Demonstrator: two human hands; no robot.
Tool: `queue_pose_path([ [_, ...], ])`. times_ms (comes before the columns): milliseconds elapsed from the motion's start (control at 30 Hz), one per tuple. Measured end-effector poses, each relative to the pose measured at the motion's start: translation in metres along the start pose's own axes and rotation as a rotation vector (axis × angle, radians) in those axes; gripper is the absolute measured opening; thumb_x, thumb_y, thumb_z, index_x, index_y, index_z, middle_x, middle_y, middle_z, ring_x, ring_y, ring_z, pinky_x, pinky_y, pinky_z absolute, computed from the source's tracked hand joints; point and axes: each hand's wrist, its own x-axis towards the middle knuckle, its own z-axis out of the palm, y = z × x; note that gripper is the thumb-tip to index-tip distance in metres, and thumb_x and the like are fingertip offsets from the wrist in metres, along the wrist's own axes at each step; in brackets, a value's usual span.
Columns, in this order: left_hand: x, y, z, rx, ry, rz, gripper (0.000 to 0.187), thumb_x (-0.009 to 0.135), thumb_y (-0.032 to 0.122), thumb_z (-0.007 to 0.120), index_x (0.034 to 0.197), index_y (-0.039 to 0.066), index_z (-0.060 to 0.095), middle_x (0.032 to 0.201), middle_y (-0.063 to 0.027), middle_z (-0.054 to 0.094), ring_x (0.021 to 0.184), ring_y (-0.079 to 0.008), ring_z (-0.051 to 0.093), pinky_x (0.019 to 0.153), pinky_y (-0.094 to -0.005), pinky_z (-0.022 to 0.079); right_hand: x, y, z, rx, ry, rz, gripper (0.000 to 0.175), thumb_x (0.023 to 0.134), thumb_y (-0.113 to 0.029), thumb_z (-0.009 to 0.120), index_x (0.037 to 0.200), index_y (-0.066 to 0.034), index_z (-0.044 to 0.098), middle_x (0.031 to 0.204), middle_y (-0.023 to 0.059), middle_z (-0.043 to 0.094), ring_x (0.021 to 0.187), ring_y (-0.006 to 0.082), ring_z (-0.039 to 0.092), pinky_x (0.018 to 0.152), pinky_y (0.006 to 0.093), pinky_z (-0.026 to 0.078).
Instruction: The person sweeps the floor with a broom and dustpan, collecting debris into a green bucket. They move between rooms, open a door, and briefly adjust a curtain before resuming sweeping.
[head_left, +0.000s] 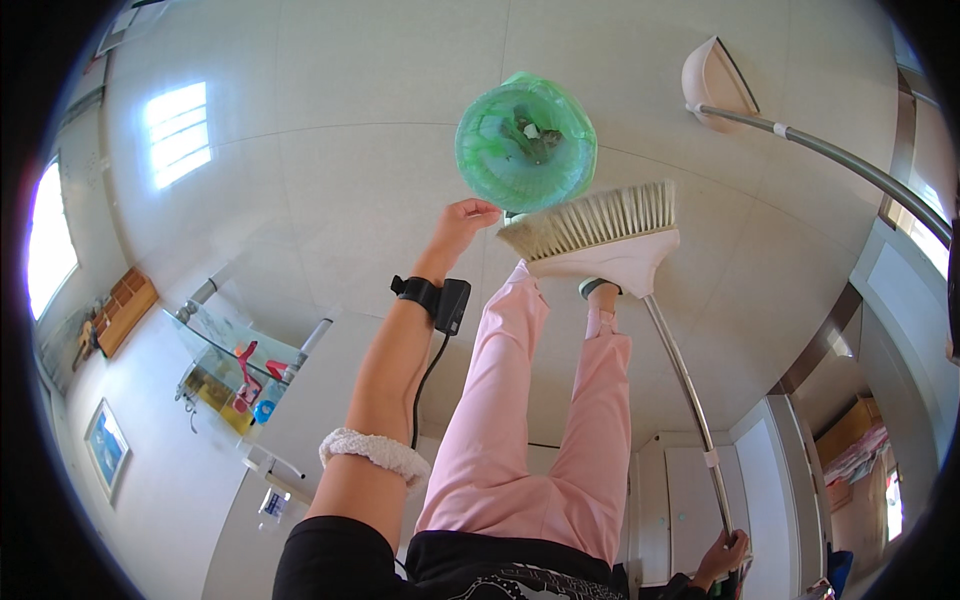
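My left hand (469, 229) is stretched out over the floor beside the near-left rim of a trash bin (480, 184) lined with a green plastic bag. Its fingers are drawn together near the bristle tip; whether they hold anything I cannot tell. Some debris and a white scrap lie in the bin's bottom. My right hand (724, 556), at the lower right, grips the metal handle of a broom (611, 255). The pale pink broom head is raised, its bristles pointing up towards the bin and partly in front of my feet.
A pink dustpan (709, 79) with a long metal handle rests on the tiled floor at the upper right. To the left are a glass-topped table (240, 349) and a wooden rack (129, 311). White cabinets (701, 502) stand at the lower right.
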Motion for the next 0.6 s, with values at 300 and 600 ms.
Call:
queue_pose_path([
  [300,0.002,-0.002,0.006,0.085,0.166,-0.233,0.040,0.081,0.041,0.065,0.087,0.001,0.068,0.085,-0.0047,0.066,0.077,-0.0131,0.056,0.074,-0.0265,0.044,-0.006,0.004,0.001,-0.002,0.017,0.014,0.020,0.076,0.002,0.065,0.090,-0.0004,0.053,0.083,0.0106,0.052,0.066,0.0206,0.051,0.058,0.0312,0.043],
  [600,0.011,-0.001,0.017,-0.053,-0.016,-0.340,0.031,0.077,0.038,0.070,0.085,0.007,0.068,0.078,0.0021,0.057,0.078,-0.0100,0.047,0.069,-0.0247,0.035,-0.010,0.006,0.003,0.076,0.034,0.014,0.019,0.076,0.003,0.065,0.089,-0.0001,0.052,0.081,0.0098,0.049,0.063,0.0198,0.049,0.056,0.0313,0.041],
])
